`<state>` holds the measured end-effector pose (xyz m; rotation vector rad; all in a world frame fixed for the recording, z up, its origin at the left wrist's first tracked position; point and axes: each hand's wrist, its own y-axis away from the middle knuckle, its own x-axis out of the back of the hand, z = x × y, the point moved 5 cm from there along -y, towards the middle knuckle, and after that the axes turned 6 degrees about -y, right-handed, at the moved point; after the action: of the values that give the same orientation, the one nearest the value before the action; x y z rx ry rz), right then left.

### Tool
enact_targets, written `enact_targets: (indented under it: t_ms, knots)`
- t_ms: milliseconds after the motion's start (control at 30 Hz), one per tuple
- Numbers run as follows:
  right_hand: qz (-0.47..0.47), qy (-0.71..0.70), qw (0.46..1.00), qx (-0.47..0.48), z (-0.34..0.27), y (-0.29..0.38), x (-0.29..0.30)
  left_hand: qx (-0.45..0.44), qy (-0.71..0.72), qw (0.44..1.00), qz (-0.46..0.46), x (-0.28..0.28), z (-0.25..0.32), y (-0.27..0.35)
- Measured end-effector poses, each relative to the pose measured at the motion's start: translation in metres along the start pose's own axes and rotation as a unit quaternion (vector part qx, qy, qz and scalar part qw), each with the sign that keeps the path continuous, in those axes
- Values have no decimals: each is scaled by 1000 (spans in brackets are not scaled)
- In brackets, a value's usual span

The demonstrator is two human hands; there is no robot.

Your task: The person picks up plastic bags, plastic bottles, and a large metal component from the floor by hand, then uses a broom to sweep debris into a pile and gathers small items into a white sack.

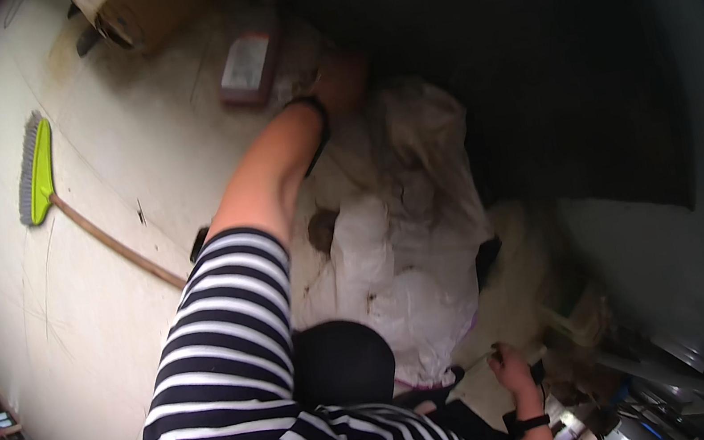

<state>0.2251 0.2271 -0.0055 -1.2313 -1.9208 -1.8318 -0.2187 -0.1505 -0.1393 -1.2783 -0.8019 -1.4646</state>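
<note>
My left hand (342, 79) reaches forward into shadow, beyond the right side of a plastic bottle of reddish liquid (246, 69) with a white label; its fingers are too dark and blurred to read. A large, crumpled whitish plastic sack (406, 246) lies on the floor just below that hand. Down at the lower right, my right hand (511, 370) is near the sack's lower end, its fingers partly curled; a thin pale line runs beside them, and whether it is held is unclear.
A broom with a green head (40, 172) and wooden handle lies at the left. A cardboard box (154, 11) stands at the top. A large dark surface (563, 89) fills the upper right. Cluttered metal items (658, 379) crowd the lower right. A rounded black object (345, 363) sits near my body.
</note>
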Motion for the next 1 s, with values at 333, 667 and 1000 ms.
enact_targets:
  t_ms: [333,667,1000]
  knots:
    - [45,-46,998,13,-43,0,26,93,-22,993,-62,-43,-5,-12]
    - [-10,-91,917,389,-341,-81,-10,166,217,954,-128,15,-61,36]
    - [19,256,927,272,-308,-139,-73,348,869,352,-1,107,-157,246]
